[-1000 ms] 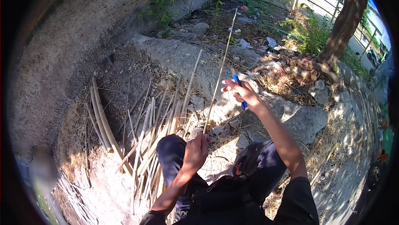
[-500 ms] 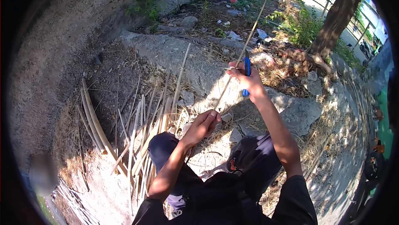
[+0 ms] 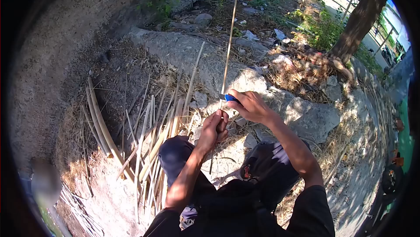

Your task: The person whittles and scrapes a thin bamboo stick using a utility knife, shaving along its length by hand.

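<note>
A long, thin bamboo strip [image 3: 230, 40] runs up and away from my left hand [image 3: 212, 131], whose fingers are closed round its lower part. Its short lower end pokes out below that hand. My right hand [image 3: 250, 106] grips a blue utility knife [image 3: 232, 99] just above the left hand. The blade points left and lies at the strip; whether it cuts into it I cannot tell. My knees are bent below both hands. To the left, several split bamboo strips [image 3: 144, 149] lie in a loose pile.
Thicker curved bamboo pieces [image 3: 99, 121] lie at the pile's left. Beyond my hands is a large grey rock [image 3: 183, 53], with dry grass [image 3: 291, 68] and litter behind it. A tree trunk [image 3: 361, 20] stands at the upper right, a rough wall [image 3: 57, 62] at the left.
My right hand has come down and left with the knife, close to my left hand. The strip has swung from a rightward lean to nearly upright in view.
</note>
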Action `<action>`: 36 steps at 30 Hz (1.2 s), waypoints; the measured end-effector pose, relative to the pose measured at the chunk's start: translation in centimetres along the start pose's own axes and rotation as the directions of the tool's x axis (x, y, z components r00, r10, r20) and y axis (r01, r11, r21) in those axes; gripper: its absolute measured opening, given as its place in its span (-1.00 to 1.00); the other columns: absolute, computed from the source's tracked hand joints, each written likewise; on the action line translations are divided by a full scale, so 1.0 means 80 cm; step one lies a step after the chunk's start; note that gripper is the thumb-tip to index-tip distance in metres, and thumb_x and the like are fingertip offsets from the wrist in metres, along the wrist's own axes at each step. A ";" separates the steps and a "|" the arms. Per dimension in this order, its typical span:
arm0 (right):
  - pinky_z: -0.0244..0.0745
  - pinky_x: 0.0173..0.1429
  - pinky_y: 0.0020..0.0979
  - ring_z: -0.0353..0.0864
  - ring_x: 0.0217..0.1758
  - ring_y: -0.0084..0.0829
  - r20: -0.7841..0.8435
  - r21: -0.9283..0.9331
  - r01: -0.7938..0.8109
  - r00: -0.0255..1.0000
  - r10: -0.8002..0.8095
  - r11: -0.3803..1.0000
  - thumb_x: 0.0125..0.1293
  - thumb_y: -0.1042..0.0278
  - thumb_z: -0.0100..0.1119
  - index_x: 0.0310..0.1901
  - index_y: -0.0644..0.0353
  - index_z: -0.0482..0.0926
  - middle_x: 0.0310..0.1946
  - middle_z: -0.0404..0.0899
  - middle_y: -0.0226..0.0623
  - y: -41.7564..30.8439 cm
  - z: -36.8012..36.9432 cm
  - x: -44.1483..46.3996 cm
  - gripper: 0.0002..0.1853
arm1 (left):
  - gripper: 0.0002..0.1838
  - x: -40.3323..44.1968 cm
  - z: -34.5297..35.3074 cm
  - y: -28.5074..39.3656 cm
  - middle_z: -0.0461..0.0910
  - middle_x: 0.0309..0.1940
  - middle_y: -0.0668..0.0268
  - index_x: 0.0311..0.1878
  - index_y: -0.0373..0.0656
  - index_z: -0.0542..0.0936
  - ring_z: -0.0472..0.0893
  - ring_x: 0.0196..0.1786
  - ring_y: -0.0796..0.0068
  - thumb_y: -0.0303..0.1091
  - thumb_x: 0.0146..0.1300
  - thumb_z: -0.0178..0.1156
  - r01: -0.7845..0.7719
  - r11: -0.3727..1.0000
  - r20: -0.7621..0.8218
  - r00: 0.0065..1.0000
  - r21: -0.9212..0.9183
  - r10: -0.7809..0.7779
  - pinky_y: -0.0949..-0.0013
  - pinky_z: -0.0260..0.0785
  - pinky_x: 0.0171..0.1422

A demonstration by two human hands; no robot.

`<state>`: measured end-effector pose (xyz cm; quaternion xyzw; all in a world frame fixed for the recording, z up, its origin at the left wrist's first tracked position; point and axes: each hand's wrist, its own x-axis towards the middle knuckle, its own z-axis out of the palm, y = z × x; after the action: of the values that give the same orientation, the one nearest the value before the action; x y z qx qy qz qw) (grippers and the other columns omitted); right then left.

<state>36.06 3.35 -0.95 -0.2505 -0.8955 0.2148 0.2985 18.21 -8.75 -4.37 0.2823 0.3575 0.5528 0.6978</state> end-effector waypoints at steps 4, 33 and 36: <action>0.53 -0.34 -0.06 0.68 -0.43 0.06 -0.042 -0.056 0.132 0.990 -0.134 0.990 0.53 0.03 0.27 0.12 0.26 0.57 -0.51 0.64 -0.03 0.009 0.018 -0.002 -0.57 | -0.59 0.001 -0.009 0.002 0.12 -0.58 0.54 -0.24 -0.01 0.38 -0.01 -0.66 0.70 0.05 0.72 -0.10 -0.023 1.000 -0.004 1.000 0.000 0.023 0.45 -0.16 -0.57; 0.48 -0.37 0.04 0.62 -0.49 0.18 -0.037 -0.054 0.047 0.998 -0.050 0.997 0.54 -0.04 0.17 -0.01 0.16 0.63 -0.64 0.56 -0.02 0.006 0.031 0.017 -0.62 | -0.60 -0.044 -0.003 0.045 0.01 -0.63 0.62 -0.29 0.07 0.29 -0.09 -0.69 0.78 0.00 0.76 -0.18 0.143 0.981 -0.104 0.986 0.128 -0.130 0.50 -0.23 -0.64; 0.53 -0.30 -0.02 0.67 -0.44 0.11 0.171 -0.100 -0.029 0.984 0.046 0.995 0.51 -0.04 0.20 0.20 0.14 0.67 -0.53 0.65 0.04 0.003 0.028 0.021 -0.55 | -0.63 -0.043 -0.010 0.033 0.05 -0.64 0.60 -0.27 0.02 0.29 -0.07 -0.71 0.75 -0.08 0.77 -0.19 0.164 0.986 -0.103 0.981 0.004 -0.163 0.47 -0.21 -0.65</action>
<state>33.51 3.97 -1.99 -0.2619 -0.9226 0.1975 0.2029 15.56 -11.46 -2.11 0.2276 0.4184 0.5051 0.7197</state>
